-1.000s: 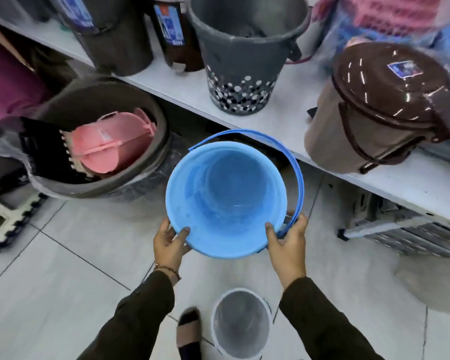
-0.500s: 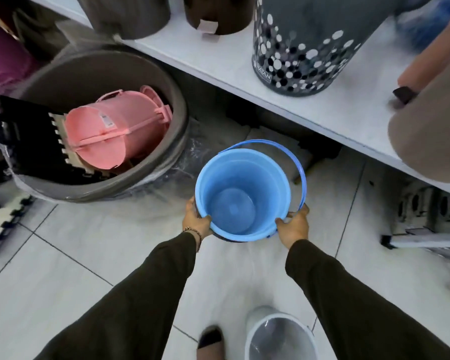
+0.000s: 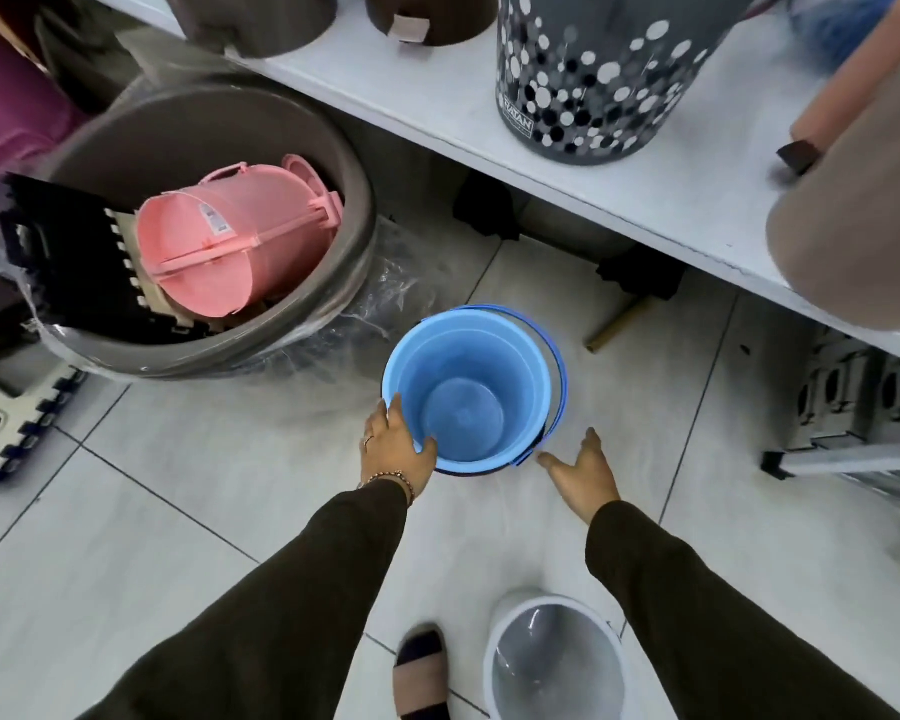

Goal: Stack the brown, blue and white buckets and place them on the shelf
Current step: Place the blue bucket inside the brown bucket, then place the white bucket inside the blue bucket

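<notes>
The blue bucket stands upright on the tiled floor below the shelf, its handle lying down on the right side. A thin dark rim shows under its near edge; I cannot tell what it belongs to. My left hand grips the bucket's near-left rim, thumb inside. My right hand hovers open just right of the bucket, not touching it. The white bucket stands empty on the floor by my foot. No clearly brown bucket is separately visible on the floor.
A large grey tub at the left holds a pink bucket and black trays. On the shelf stand a grey dotted bin, dark bins behind it and a beige lidded bin. A folded step ladder lies at the right.
Both hands lowered the blue bucket from chest height down to the floor. The right hand has let go of the rim and opened; the left still holds it.
</notes>
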`<state>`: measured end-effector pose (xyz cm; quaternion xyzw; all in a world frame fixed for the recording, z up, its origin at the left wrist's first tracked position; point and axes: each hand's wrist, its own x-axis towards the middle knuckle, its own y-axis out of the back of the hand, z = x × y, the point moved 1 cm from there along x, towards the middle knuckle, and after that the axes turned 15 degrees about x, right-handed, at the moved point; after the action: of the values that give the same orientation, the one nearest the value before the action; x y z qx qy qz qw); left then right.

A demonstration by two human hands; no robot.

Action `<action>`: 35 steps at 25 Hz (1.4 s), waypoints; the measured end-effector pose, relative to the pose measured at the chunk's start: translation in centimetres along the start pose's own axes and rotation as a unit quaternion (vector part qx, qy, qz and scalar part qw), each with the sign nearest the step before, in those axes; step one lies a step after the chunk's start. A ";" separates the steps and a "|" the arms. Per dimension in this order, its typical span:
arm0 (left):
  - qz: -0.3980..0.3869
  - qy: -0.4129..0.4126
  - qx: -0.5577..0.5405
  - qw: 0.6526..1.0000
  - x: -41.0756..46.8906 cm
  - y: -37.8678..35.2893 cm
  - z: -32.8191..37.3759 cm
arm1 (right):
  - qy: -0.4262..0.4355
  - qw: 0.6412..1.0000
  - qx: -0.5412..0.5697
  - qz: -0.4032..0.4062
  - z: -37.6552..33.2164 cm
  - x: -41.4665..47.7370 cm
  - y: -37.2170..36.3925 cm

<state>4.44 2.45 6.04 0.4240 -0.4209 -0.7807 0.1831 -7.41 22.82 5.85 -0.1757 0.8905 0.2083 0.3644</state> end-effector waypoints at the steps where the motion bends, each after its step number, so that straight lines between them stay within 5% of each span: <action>1: 0.004 -0.015 0.006 1.000 -1.3 0.0 0.3 | -0.002 1.000 -0.003 -0.003 0.8 -1.0 0.8; 7: -0.037 -0.023 -0.036 0.998 -11.1 -5.2 0.3 | -0.045 0.997 -0.063 -0.011 9.7 -8.1 7.0; 14: -0.266 0.110 -0.038 0.957 -21.1 -23.0 -5.4 | -0.160 0.981 -0.109 -0.031 30.2 -10.3 11.2; 21: -0.130 0.164 -0.204 0.956 -24.2 -30.1 -5.2 | -0.027 0.993 -0.114 0.004 37.9 -9.6 10.2; 27: -0.143 0.109 -0.377 0.908 -24.5 -22.1 1.0 | 0.069 0.989 0.090 0.099 27.8 -13.6 13.9; 35: -0.036 0.005 -0.473 0.881 -18.4 -2.4 7.9 | 0.268 0.945 0.134 0.129 3.1 -15.5 12.4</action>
<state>8.68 19.63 15.67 0.3059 0.0145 -0.8907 0.3361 -0.95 37.44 18.03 -0.0585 0.9900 0.0778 0.1025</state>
